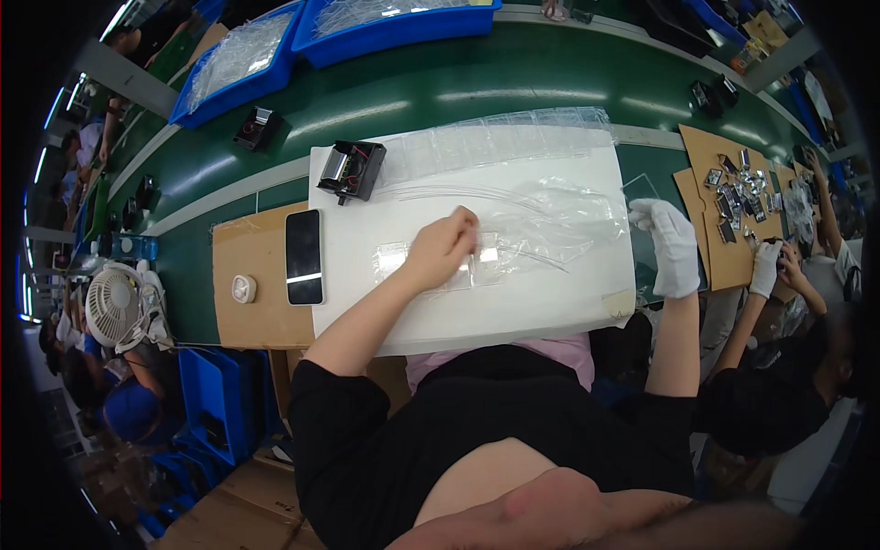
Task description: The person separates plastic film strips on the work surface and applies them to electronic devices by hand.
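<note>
My bare left hand (446, 249) is over the middle of a white work surface (403, 328), its fingers curled together. Whatever it may pinch is too small or hidden to make out. Close beneath it lie small clear plastic pieces (486, 273). My right hand (674, 249), in a white glove, is just past the surface's right edge with its fingers bent inward. Beside its fingertips shows a thin clear plastic sheet (642, 186); I cannot make out what the fingers hold. Crumpled clear plastic film (568, 215) and thin wires (495, 194) lie between the hands.
A black boxy device (352, 170) sits at the surface's far left corner, near a phone (304, 257). Blue bins (394, 38) of clear plastic stand at the back. At right, a co-worker's gloved hand (766, 266) is by cardboard (724, 252) with small metallic parts. A fan (114, 304) stands left.
</note>
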A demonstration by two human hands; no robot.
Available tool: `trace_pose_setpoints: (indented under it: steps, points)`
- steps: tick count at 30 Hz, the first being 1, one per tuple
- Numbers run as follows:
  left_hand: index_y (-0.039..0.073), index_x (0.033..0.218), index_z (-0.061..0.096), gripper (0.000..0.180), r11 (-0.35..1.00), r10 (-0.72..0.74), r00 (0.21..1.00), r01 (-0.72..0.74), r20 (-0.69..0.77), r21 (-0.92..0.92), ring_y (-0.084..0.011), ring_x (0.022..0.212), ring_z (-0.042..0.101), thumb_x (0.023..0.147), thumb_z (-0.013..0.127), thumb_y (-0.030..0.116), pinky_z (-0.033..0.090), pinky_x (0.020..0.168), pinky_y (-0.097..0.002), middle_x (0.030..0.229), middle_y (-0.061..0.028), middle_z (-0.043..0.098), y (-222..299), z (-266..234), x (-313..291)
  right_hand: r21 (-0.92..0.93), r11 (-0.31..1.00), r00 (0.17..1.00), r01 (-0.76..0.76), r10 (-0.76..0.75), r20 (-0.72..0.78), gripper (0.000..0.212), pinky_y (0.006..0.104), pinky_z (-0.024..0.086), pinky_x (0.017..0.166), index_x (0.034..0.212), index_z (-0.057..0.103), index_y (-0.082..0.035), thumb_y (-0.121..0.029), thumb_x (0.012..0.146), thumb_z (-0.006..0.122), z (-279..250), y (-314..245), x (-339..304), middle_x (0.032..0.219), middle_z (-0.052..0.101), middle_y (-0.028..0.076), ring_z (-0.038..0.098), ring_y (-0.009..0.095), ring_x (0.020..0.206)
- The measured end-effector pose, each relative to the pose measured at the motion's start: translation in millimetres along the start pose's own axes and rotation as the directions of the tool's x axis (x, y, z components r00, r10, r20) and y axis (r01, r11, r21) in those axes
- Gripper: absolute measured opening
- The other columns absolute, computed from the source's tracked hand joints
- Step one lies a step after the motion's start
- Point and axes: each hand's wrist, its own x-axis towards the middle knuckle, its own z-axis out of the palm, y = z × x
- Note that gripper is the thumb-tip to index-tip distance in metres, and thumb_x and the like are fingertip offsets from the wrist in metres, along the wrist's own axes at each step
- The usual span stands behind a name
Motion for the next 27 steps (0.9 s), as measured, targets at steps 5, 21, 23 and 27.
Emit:
trace_pose_setpoints:
  steps: [5, 21, 23, 27]
  points:
    - [-0.005, 0.135, 0.048, 0.069, 0.968, 0.007, 0.957, -0.078, 0.289, 0.237, -0.0344, 0.103, 0.065, 0.092, 0.068, 0.044, 0.05, 0.095, -0.0412, 0.118, -0.0177, 0.066, 41, -17, 4, 0.172, 0.983, 0.998, -0.063, 0.061, 0.018, 0.025, 0.0252, 0.049, 0.074, 0.113, 0.067, 0.002, -0.014, 0.094, 0.064, 70, -24, -26, 0.096, 0.069, 0.011, 0.061, 0.015, 0.079]
    - [0.009, 0.136, 0.052, 0.037, 0.545, -0.153, 0.872, -0.318, -0.465, -0.776, -0.0207, 0.101, 0.063, 0.103, 0.058, 0.022, 0.047, 0.088, -0.0284, 0.119, -0.0126, 0.066, 19, -56, 4, 0.518, 0.81, 0.954, -0.276, 0.163, 0.253, 0.022, 0.0257, 0.058, 0.077, 0.111, 0.067, 0.003, 0.001, 0.089, 0.071, 142, -35, -7, 0.092, 0.07, 0.011, 0.07, 0.017, 0.081]
    - [0.004, 0.133, 0.056, 0.044, 0.302, -0.204, 0.939, -0.207, -0.275, -0.931, -0.0215, 0.103, 0.064, 0.101, 0.062, 0.034, 0.05, 0.089, -0.0295, 0.12, -0.0134, 0.067, 19, -36, 5, 0.539, 0.797, 0.953, -0.272, 0.146, 0.265, 0.02, 0.0256, 0.058, 0.077, 0.109, 0.067, 0.003, 0.001, 0.089, 0.071, 144, -46, -10, 0.091, 0.071, 0.01, 0.07, 0.017, 0.081]
    - [0.001, 0.13, 0.058, 0.052, 0.11, -0.315, 0.941, -0.092, -0.123, -0.99, -0.0231, 0.103, 0.067, 0.1, 0.062, 0.044, 0.054, 0.089, -0.0335, 0.121, -0.0145, 0.067, 26, -15, 5, 0.525, 0.787, 0.928, -0.326, 0.159, 0.337, 0.018, 0.0256, 0.059, 0.076, 0.105, 0.067, 0.003, 0.001, 0.088, 0.072, 147, -44, -9, 0.089, 0.07, 0.01, 0.07, 0.017, 0.08]
